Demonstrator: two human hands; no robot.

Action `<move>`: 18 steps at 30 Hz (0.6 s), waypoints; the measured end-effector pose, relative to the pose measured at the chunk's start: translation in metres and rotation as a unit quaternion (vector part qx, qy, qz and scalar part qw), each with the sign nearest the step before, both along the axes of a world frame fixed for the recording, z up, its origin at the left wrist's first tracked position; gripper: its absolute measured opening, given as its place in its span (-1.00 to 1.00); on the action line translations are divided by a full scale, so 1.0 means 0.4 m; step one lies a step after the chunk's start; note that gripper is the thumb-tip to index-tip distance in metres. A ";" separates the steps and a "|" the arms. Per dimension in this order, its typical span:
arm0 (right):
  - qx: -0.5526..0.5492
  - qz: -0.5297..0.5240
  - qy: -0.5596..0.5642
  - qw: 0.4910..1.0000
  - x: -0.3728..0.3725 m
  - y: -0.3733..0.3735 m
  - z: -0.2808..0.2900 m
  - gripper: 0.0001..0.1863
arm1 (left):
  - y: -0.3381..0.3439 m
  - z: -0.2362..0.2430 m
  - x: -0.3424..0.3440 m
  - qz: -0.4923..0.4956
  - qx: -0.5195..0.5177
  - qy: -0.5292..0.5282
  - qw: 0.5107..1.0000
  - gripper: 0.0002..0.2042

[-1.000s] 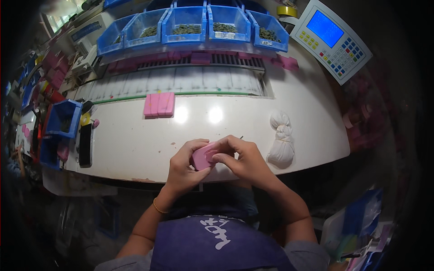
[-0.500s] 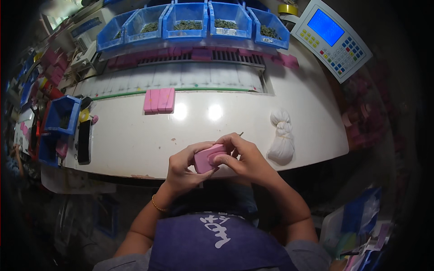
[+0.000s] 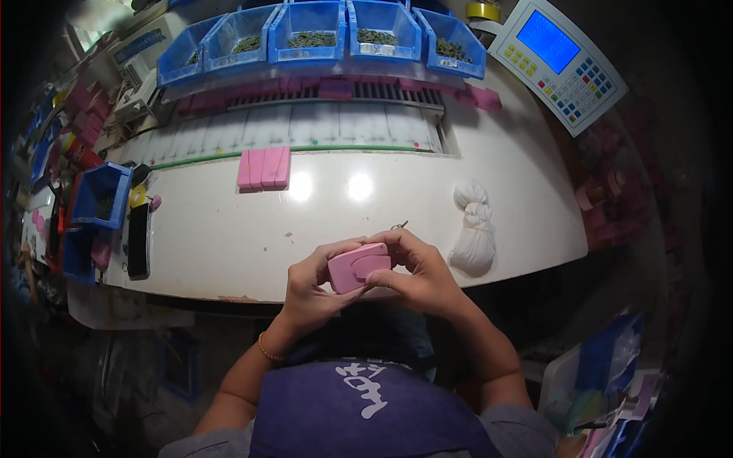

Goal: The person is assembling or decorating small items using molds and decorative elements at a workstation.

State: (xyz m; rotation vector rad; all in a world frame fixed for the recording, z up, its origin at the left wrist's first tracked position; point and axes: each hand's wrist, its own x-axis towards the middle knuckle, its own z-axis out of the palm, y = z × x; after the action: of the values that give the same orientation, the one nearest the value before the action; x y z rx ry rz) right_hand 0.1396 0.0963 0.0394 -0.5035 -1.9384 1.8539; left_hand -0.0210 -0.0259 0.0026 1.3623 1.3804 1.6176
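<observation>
A pink block (image 3: 350, 273) with rounded corners and a curved raised or cut part on its face sits between my two hands at the table's near edge. My left hand (image 3: 309, 281) wraps its left side, with fingers along the top and thumb beneath. On the right side, my right hand (image 3: 416, 267) grips the block, its thumb against the lower right of the face. Past the right hand's fingers pokes the end of a thin metal tool (image 3: 400, 225); the rest of it is hidden. Farther off, several pink blocks (image 3: 264, 169) stand in a row, bound with thin bands.
A knotted white cloth bundle (image 3: 475, 229) lies to the right. Blue bins (image 3: 307, 53) of small dark pieces line the back, beside a keypad with a blue screen (image 3: 561, 65). At left are a dark phone-like slab (image 3: 140, 240) and a blue bin (image 3: 103, 195).
My right thumb has slid down and right off the middle of the block, so more of its face shows. The thin tool's end has shifted slightly left. My view has moved slightly.
</observation>
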 end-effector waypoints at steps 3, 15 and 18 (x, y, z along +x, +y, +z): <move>-0.042 0.003 0.002 0.999 -0.003 0.005 -0.004 -0.63 | 0.005 0.007 -0.002 0.001 0.018 0.016 1.000 -0.46; 0.063 0.005 -0.007 0.998 -0.013 -0.012 0.005 -0.70 | 0.002 0.017 0.015 0.057 0.064 0.154 0.984 -0.45; 0.103 -0.033 -0.022 0.994 -0.021 -0.044 0.037 -0.64 | 0.003 0.018 0.019 0.092 0.088 0.198 0.972 -0.45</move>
State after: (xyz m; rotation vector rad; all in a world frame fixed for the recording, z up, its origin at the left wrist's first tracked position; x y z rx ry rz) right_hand 0.1314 0.0785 0.0541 -0.5391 -2.0868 1.5939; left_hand -0.0135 -0.0245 0.0098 1.7806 1.6647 1.6813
